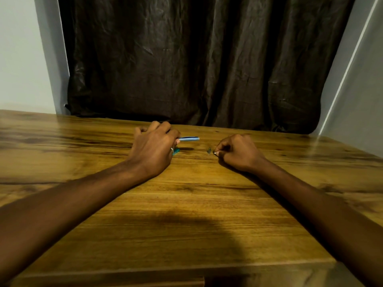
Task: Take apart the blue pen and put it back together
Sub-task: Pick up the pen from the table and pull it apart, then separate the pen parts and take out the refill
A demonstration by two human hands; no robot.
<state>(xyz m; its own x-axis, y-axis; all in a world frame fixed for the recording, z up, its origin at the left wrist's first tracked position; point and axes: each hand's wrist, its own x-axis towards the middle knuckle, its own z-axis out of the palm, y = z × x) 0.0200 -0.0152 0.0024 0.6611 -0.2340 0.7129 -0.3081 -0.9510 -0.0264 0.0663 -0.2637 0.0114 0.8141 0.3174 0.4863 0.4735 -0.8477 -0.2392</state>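
Observation:
My left hand point(154, 150) is closed around the blue pen barrel point(189, 139), which sticks out to the right, held just above the wooden table point(186, 204). A teal pen piece point(176, 151) peeks out from under the same hand, next to a ring on one finger. My right hand point(238, 152) rests on the table with fingertips pinched together beside a small dark pen part point(209, 150) lying on the wood. Whether those fingertips hold anything is too small to tell.
A dark brown curtain point(196, 59) hangs right behind the table's far edge. Pale walls point(20, 59) stand at left and right. The table's near edge point(165, 272) runs along the bottom, with my head's shadow on the wood.

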